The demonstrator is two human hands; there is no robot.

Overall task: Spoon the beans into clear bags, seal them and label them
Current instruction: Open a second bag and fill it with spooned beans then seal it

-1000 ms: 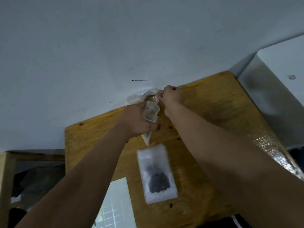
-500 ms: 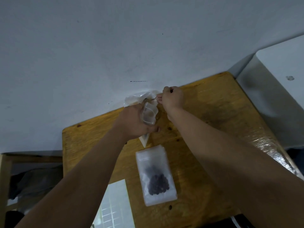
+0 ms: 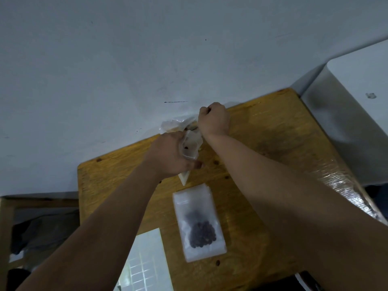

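Both arms are stretching forward over the table (image 3: 266, 148). The left hand (image 3: 170, 157) is gripping a small clear bag (image 3: 191, 146) near the far edge, fingers curled round it. The right hand (image 3: 215, 121) is hovering just beyond, fisted; whether it is holding anything, I cannot tell. A filled bag of beans (image 3: 199, 224) is lying flat nearer.

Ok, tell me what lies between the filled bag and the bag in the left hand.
Head view: only a bare strip of table between the filled bag and the held bag, whose corner hangs below the left hand.
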